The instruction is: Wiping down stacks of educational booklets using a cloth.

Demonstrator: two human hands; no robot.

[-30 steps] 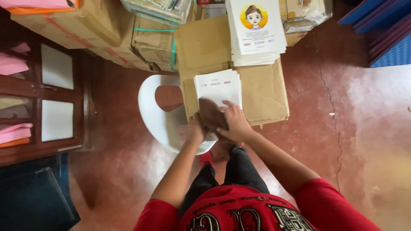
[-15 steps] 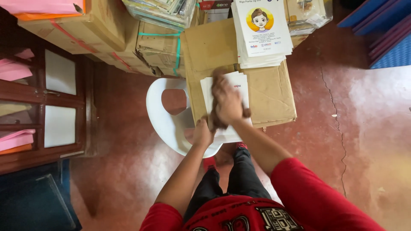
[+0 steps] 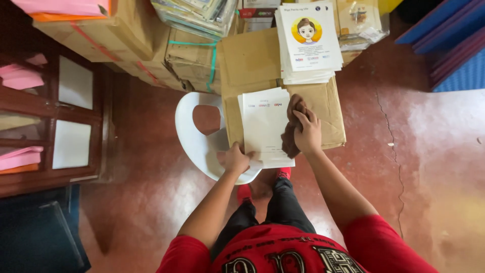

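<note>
A small stack of white booklets (image 3: 264, 121) lies on a flat brown cardboard box (image 3: 252, 60) that rests on a white plastic chair (image 3: 194, 144). My left hand (image 3: 234, 158) pins the stack's near left corner. My right hand (image 3: 306, 132) is closed on a dark brown cloth (image 3: 292, 136) pressed along the stack's right edge. Farther back on the same box sits a second stack of white booklets (image 3: 309, 43) with a cartoon face in a yellow circle on the cover.
Taped cardboard boxes (image 3: 101, 35) and bundled papers (image 3: 199, 15) crowd the back. A dark wooden cabinet (image 3: 48, 116) with glass doors stands at left, blue boards (image 3: 444, 45) at the right. The floor (image 3: 434, 167) is cracked red concrete.
My right hand has swept the cloth from the booklet's near end up across it and over to its right edge. My left hand stays on the near corner.
</note>
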